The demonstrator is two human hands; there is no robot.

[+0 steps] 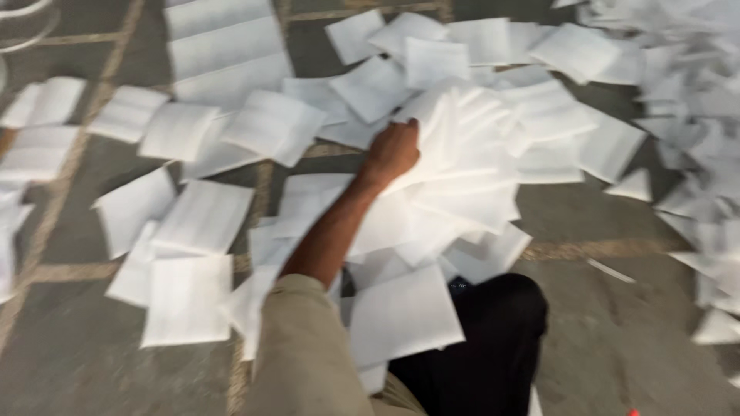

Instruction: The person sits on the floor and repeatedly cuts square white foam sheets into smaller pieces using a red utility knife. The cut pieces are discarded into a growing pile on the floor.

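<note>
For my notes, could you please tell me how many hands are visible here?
1: a single hand at centre, gripping a thick bundle of white foam sheets. The other hand may be hidden or out of frame.

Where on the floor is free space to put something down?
Bare floor lies at lower right, between the dark knee and the right-hand sheets, and at lower left. Around the hand the white sheets are crowded.

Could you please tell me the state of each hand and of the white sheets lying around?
left hand: closed on a bunch of sheets.
bunch of white sheets: gripped, fanned out, blurred.
loose white sheets: scattered flat, overlapping on the floor.
right hand: not in view.
</note>
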